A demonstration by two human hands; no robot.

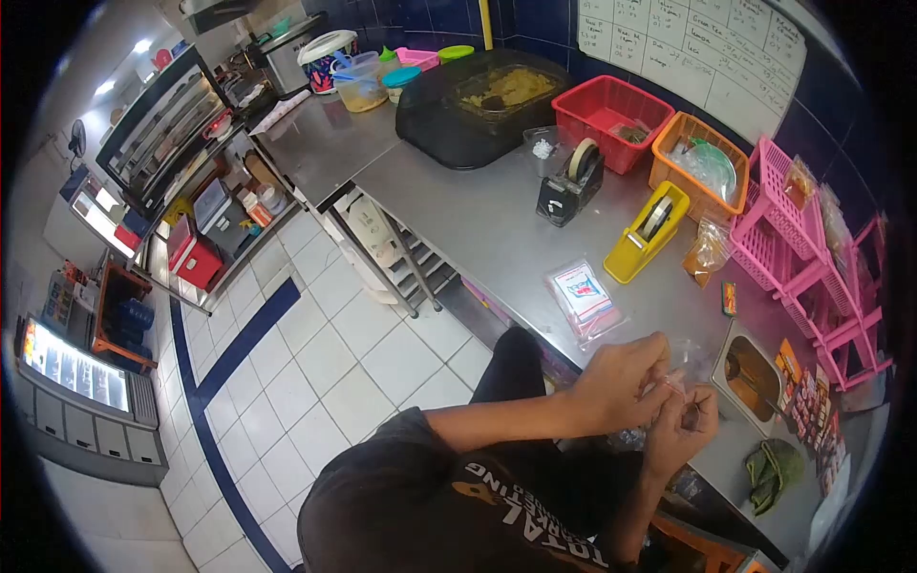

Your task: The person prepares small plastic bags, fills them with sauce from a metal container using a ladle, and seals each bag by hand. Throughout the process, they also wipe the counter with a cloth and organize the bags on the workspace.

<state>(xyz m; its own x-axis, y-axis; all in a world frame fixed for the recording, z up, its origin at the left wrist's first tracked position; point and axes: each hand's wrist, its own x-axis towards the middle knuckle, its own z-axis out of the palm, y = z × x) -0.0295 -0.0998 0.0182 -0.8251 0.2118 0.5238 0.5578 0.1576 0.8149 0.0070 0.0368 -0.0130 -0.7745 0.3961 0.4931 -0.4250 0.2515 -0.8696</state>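
Clear plastic bag (690,353) up front, head view: it's btwn both hands, just above the bench (458,205) edge. L hand (619,382) has its fingers closed, pinching the bag; R hand (684,426) w/ fingers curled, gripping it close by, fingertips nearly meeting. Pack of printed plastic bags (585,298) lies flat near L hand, yellow tape dispenser (642,239) beyond, metal tray (750,372) just beside R hand, green cloth (774,473) nearer the body.
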